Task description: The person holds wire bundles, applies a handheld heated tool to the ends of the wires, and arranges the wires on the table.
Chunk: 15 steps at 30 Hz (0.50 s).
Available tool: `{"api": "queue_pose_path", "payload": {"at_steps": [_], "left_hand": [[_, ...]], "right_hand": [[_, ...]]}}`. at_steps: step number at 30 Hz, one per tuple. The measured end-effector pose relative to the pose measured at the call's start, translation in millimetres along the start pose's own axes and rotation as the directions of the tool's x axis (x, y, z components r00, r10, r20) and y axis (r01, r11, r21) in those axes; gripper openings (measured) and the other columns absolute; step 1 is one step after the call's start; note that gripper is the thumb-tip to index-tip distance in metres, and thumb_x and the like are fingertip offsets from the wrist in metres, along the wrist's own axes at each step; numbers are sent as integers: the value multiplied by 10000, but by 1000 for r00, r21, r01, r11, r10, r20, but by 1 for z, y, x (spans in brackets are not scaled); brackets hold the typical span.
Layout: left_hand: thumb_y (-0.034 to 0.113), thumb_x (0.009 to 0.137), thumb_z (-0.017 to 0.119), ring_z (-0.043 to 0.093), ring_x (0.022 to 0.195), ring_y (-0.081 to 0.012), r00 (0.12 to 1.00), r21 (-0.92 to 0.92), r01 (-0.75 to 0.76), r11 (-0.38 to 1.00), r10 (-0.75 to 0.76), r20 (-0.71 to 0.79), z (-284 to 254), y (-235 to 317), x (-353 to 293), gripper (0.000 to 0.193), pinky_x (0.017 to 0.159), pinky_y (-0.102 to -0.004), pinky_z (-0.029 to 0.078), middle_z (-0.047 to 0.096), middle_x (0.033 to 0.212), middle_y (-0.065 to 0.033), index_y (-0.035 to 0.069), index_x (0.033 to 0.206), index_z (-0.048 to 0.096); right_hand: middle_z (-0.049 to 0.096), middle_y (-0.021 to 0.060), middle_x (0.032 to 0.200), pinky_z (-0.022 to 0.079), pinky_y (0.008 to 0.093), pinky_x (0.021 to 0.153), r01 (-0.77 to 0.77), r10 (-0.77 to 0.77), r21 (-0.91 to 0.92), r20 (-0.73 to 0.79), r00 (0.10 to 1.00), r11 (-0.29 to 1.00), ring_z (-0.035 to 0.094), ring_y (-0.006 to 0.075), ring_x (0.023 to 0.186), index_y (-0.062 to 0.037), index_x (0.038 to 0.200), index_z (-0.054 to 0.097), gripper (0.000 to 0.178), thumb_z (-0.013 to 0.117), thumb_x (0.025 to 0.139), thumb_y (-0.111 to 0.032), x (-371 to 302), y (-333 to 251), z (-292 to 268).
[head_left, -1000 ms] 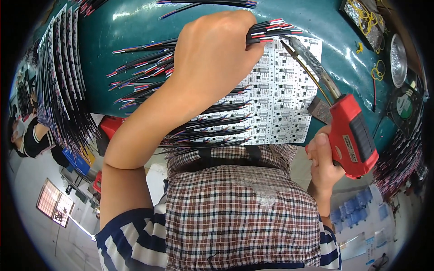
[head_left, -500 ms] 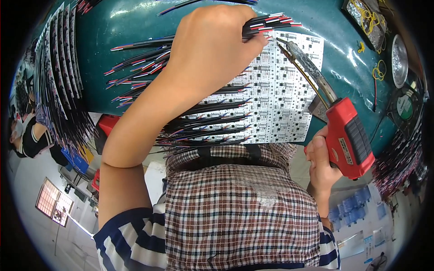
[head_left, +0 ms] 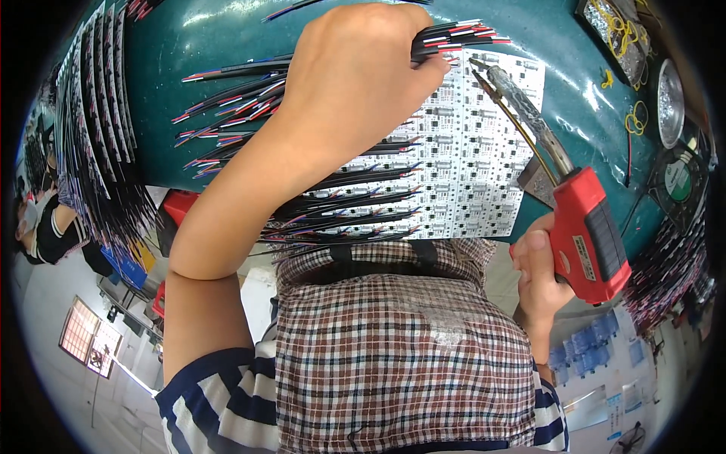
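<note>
My left hand (head_left: 363,68) is closed round a bundle of black cables (head_left: 454,35), whose stripped red, white and black wire ends stick out to the right. Beneath it lies a white panel of circuit boards (head_left: 461,166) with small dark parts in rows. Rows of black cables (head_left: 355,180) lie across the panel's left part. In my right hand (head_left: 541,265) is a red and black soldering gun (head_left: 586,234), gripped by its handle. The gun's tip and thin feed tube point up and left, close above the panel's upper part, a little right of my left fingers.
Finished-looking boards with hanging cables (head_left: 98,113) are stacked at the left. On the right stand a metal bowl (head_left: 669,102), a tray with yellow wire (head_left: 616,38), a small round fan (head_left: 677,180) and more cables (head_left: 673,265). Another person (head_left: 57,234) sits at far left.
The soldering gun has shifted slightly right, its tip a little further from my left fingers. My left hand and its cable bundle have moved slightly to the right.
</note>
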<state>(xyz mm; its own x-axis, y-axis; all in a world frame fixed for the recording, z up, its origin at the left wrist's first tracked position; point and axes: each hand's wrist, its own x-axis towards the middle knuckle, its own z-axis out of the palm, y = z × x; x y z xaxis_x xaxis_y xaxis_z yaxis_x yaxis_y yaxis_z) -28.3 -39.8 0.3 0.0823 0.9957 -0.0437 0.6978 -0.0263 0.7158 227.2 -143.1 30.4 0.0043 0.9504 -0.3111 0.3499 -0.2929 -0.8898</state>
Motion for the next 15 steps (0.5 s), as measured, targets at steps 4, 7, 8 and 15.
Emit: {"api": "queue_pose_path", "payload": {"at_steps": [4,7,8,15], "left_hand": [[188,806,683,611,677,-392,999,-19,8,1000,-7,42,-3,1,2,247,625,-442,476,598,668,-210,-24,713,597],[205,824,675,615,707,-394,983,-57,96,994,-86,163,-9,2,8,250,656,-434,480,617,706,-222,-36,769,635],[205,824,675,615,707,-394,983,-56,97,994,-87,163,-11,2,10,250,656,-434,480,617,706,-222,-36,769,635],[211,827,679,617,694,-382,963,-64,123,990,-104,247,-17,4,16,251,665,-422,479,624,708,-220,-40,833,670]], "right_hand": [[634,27,868,473,241,627,-143,141,-28,-49,989,989,576,85,721,-9,1032,643,182,696,859,-8,-4,-5,-4],[500,41,636,366,235,440,15,-16,-73,-18,1000,997,415,80,451,76,1063,529,196,593,904,-19,-5,5,-1],[500,41,636,366,235,440,15,-16,-71,-16,1000,997,415,80,451,76,1063,529,196,593,904,-19,-5,7,-1],[540,70,722,376,242,438,47,-41,-138,46,998,989,446,84,472,67,1089,530,215,596,899,-10,-5,11,-7]]}}
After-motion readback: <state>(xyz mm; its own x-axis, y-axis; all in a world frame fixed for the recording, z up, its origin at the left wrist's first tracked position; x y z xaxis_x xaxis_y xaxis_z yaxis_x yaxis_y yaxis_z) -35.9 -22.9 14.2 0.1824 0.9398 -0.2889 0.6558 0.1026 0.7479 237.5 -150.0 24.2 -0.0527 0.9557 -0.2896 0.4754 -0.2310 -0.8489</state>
